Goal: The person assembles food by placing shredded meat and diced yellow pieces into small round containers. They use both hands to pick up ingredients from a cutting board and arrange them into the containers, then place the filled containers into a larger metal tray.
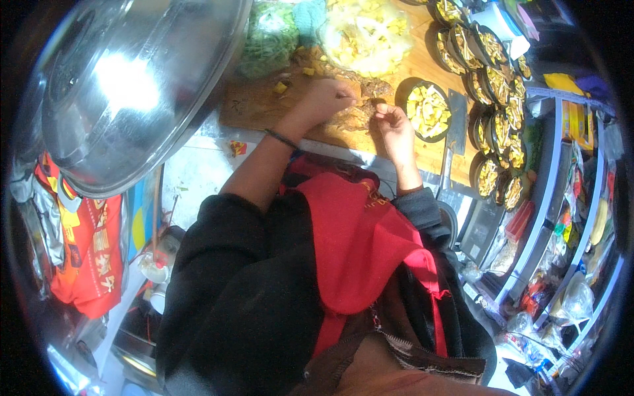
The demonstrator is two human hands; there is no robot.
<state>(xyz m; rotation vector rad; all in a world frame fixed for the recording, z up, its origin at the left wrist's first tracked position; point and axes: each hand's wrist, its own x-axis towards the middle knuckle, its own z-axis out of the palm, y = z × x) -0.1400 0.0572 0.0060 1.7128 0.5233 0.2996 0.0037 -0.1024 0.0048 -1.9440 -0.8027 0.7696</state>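
My left hand rests on a pile of brown shredded food on the wooden cutting board, fingers curled into it. My right hand pinches a bit of the same brown food beside the pile. A black bowl of yellow chopped pieces stands just right of my right hand. A thin dark band circles my left wrist. I wear a red apron over a black top.
A large steel pan fills the upper left. Bags of green and yellow chopped food lie at the board's far edge. Several filled black bowls are stacked at right, with a cleaver beside them. Shelves of packets stand far right.
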